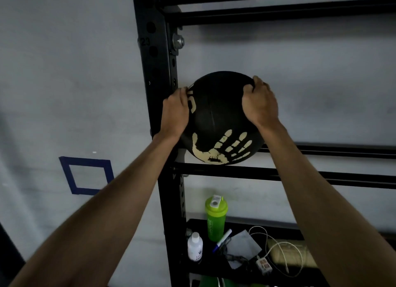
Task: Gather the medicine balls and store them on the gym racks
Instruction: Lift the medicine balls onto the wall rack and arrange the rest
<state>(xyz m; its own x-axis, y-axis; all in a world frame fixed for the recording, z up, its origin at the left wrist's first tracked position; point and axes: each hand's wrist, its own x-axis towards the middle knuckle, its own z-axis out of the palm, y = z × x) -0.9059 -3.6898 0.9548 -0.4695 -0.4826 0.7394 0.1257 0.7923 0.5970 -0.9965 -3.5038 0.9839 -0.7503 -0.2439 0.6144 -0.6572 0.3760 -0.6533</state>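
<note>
**One ball held against the rack rails, much of the rack out of sight**

A cream numeral on the round black rubber medicine ball (216, 119) is half covered by the left hand (174, 113), so it cannot be read in full. That hand's fingertips curl over the ball's left edge. The right hand (260, 104) has its fingers bent over the upper right of the ball, gripping it. Both hands hold the same ball, one on each side.

The ball's underside meets the front horizontal black bar (278, 175) of the black steel gym rack, just beside the perforated upright post (157, 61). Whether its weight lies on the bars cannot be told. The rack is cut off at the top and on the right. The lower black shelf (289, 228) is cut by the right forearm, and a green shape at the bottom edge is too cropped to identify.

Counted: one ball bearing one cream handprint, and two hands. On the shelf there are two bottles, a tall lime-green shaker bottle (216, 218) and a small white plastic bottle (195, 247). With them lie one white-and-blue marker pen (222, 237) and one coiled white cable (278, 250). One blue tape square (86, 175) is on the grey wall.
</note>
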